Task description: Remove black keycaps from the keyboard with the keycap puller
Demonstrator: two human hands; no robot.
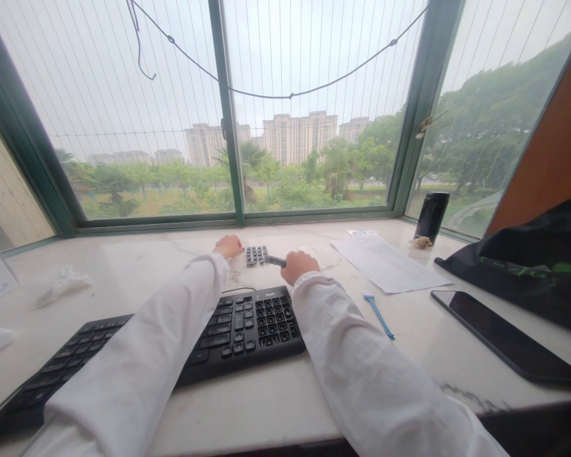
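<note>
A black keyboard (247,333) lies slantwise on the marble-patterned sill, its number pad at the right end stripped of keycaps. Behind it, the loose keycaps (255,255) sit grouped in rows. My right hand (299,266) is closed around a small dark brush (276,261), whose tip points left at the right side of the keycaps. Just left of the group, my left hand (228,246) rests low with its fingers curled; whatever may be in them is hidden. My left sleeve covers the middle of the keyboard.
To the right lie a printed sheet (390,263), a blue plastic tool (379,316) and a black phone (504,336). A black can (432,216) stands near the window, beside a dark bag (542,260). Crumpled tissue (64,284) lies at the left.
</note>
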